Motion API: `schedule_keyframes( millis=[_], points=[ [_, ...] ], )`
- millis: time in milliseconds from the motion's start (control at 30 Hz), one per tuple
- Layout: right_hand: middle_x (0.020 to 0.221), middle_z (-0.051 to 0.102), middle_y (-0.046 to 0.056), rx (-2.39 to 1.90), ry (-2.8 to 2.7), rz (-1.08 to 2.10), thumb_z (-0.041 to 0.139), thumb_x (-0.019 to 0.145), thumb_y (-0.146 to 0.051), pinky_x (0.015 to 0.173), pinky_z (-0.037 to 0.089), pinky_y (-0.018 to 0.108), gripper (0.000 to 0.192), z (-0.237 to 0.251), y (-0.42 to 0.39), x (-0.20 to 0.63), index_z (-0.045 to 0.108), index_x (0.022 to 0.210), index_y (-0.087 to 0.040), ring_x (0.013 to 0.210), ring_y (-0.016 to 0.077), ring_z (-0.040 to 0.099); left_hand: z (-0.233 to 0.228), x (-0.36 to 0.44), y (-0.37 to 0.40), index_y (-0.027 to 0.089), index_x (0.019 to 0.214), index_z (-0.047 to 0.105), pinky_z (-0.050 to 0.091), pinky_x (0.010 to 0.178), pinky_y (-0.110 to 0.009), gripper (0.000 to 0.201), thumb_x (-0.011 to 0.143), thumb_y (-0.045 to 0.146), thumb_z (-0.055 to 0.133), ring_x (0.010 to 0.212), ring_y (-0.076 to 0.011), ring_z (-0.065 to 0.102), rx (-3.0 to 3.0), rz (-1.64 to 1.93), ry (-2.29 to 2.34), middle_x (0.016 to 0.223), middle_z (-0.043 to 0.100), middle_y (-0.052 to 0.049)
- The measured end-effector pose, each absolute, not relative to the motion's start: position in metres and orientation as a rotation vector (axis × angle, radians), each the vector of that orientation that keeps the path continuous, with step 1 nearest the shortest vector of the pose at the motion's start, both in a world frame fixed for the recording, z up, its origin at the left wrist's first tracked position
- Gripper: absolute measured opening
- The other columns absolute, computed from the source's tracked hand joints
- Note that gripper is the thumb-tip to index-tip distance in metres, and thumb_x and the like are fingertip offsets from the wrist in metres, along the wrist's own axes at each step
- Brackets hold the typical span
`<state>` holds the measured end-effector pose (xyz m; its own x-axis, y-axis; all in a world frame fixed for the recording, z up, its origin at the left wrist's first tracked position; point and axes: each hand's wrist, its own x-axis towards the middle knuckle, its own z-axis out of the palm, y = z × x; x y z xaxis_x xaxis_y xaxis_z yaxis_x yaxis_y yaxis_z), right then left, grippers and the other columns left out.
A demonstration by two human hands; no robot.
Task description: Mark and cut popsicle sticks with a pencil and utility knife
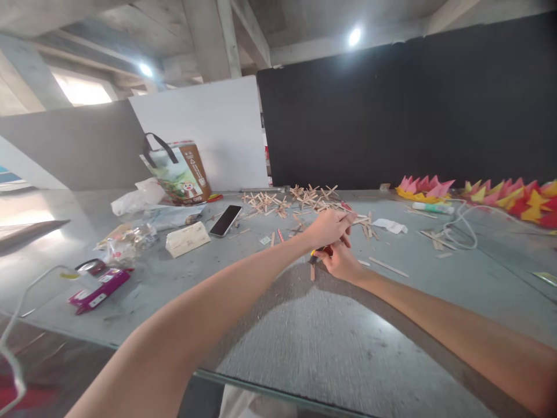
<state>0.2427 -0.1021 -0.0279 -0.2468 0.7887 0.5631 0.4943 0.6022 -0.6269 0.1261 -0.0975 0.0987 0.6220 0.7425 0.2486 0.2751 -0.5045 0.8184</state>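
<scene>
My right hand [342, 261] is closed around a black-and-yellow tool [319, 252], mostly hidden by the fingers, so its exact kind is unclear. A flat wooden craft stick [312, 271] points down from the tool's dark end toward the table. My left hand [328, 227] reaches across just above and beyond the right one, its fingers bent together; what they grip, if anything, is hidden. Past the hands lies a loose heap of crossed craft sticks [311, 197]. A red-and-white striped piece [280, 235] is left of the hands.
On the left are a phone [225, 221], a paper pad [187, 239], a shopping bag [180, 171], plastic packets [130, 238] and a purple package [99, 290]. To the right lie crumpled tissue [390, 225], a glue tube [432, 207], a white cable [461, 229] and folded-paper flowers [426, 188].
</scene>
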Motion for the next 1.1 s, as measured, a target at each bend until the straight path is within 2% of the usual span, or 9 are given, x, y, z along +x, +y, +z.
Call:
schedule_keyframes(
  millis=[133, 300, 500, 600, 667, 767, 833, 1000, 1100],
  points=[
    [0.067, 0.069, 0.006, -1.026, -1.937, 0.371, 0.068, 0.091, -0.032, 0.065, 0.051, 0.039, 0.013, -0.025, -0.102, 0.243, 0.061, 0.085, -0.024, 0.066, 0.0270, 0.066, 0.099, 0.129, -0.093, 0.019, 0.067, 0.051, 0.046, 0.057, -0.022, 0.050, 0.110, 0.044, 0.049, 0.056, -0.0179, 0.075, 2.151, 0.776, 0.774, 0.052, 0.056, 0.002],
    [0.073, 0.072, 0.006, -1.002, -1.951, 0.248, 0.064, 0.092, -0.026, 0.067, 0.050, 0.035, 0.007, -0.018, -0.088, 0.240, 0.065, 0.086, -0.021, 0.072, 0.0246, 0.067, 0.101, 0.125, -0.076, 0.019, 0.066, 0.050, 0.047, 0.059, -0.022, 0.052, 0.112, 0.044, 0.045, 0.055, -0.0151, 0.073, 2.205, 0.802, 0.746, 0.054, 0.054, 0.003],
    [0.075, 0.073, 0.008, -1.052, -2.035, 0.241, 0.065, 0.090, -0.021, 0.071, 0.049, 0.034, 0.010, -0.007, -0.050, 0.231, 0.067, 0.080, -0.019, 0.077, 0.0243, 0.065, 0.099, 0.116, -0.040, 0.020, 0.066, 0.048, 0.044, 0.054, -0.021, 0.058, 0.109, 0.060, 0.046, 0.057, -0.0162, 0.075, 2.142, 0.879, 0.768, 0.057, 0.052, 0.003],
    [0.077, 0.073, 0.009, -1.079, -2.045, 0.266, 0.065, 0.092, -0.020, 0.072, 0.048, 0.034, 0.013, -0.006, -0.030, 0.227, 0.068, 0.079, -0.019, 0.078, 0.0240, 0.064, 0.096, 0.112, -0.020, 0.020, 0.067, 0.049, 0.042, 0.053, -0.021, 0.058, 0.108, 0.061, 0.047, 0.056, -0.0166, 0.074, 2.162, 0.919, 0.758, 0.057, 0.051, 0.004],
    [0.081, 0.074, 0.009, -1.076, -2.051, 0.279, 0.065, 0.092, -0.019, 0.074, 0.049, 0.034, 0.011, -0.008, -0.017, 0.225, 0.069, 0.081, -0.018, 0.081, 0.0236, 0.063, 0.094, 0.110, -0.007, 0.020, 0.068, 0.049, 0.041, 0.052, -0.022, 0.056, 0.108, 0.059, 0.046, 0.057, -0.0177, 0.075, 2.153, 0.924, 0.755, 0.056, 0.050, 0.004],
    [0.090, 0.074, 0.010, -1.072, -2.044, 0.288, 0.067, 0.090, -0.020, 0.078, 0.050, 0.035, 0.006, -0.012, 0.000, 0.222, 0.070, 0.094, -0.017, 0.086, 0.0243, 0.063, 0.093, 0.108, 0.010, 0.020, 0.067, 0.048, 0.041, 0.051, -0.022, 0.056, 0.107, 0.059, 0.045, 0.057, -0.0185, 0.076, 2.124, 0.918, 0.751, 0.056, 0.052, 0.004],
    [0.091, 0.074, 0.010, -1.084, -2.031, 0.310, 0.066, 0.091, -0.020, 0.076, 0.051, 0.035, 0.010, -0.016, 0.009, 0.220, 0.069, 0.099, -0.016, 0.085, 0.0241, 0.062, 0.092, 0.108, 0.019, 0.020, 0.067, 0.049, 0.041, 0.049, -0.022, 0.056, 0.106, 0.061, 0.047, 0.056, -0.0182, 0.075, 2.106, 0.896, 0.762, 0.057, 0.054, 0.004],
    [0.076, 0.067, 0.005, -1.111, -2.021, 0.324, 0.061, 0.092, -0.019, 0.062, 0.046, 0.032, 0.007, -0.028, 0.017, 0.218, 0.067, 0.094, -0.017, 0.068, 0.0207, 0.056, 0.091, 0.107, 0.027, 0.020, 0.067, 0.050, 0.043, 0.050, -0.021, 0.060, 0.103, 0.068, 0.049, 0.058, -0.0181, 0.074, 2.035, 0.855, 0.799, 0.057, 0.054, 0.003],
    [0.079, 0.070, 0.007, -1.083, -2.105, 0.201, 0.059, 0.089, -0.012, 0.064, 0.049, 0.033, 0.013, -0.037, 0.014, 0.224, 0.070, 0.093, -0.017, 0.072, 0.0219, 0.060, 0.093, 0.106, 0.020, 0.020, 0.067, 0.053, 0.048, 0.056, -0.023, 0.059, 0.106, 0.064, 0.049, 0.060, -0.0177, 0.075, 2.054, 0.838, 0.805, 0.060, 0.061, 0.001]
  ],
)
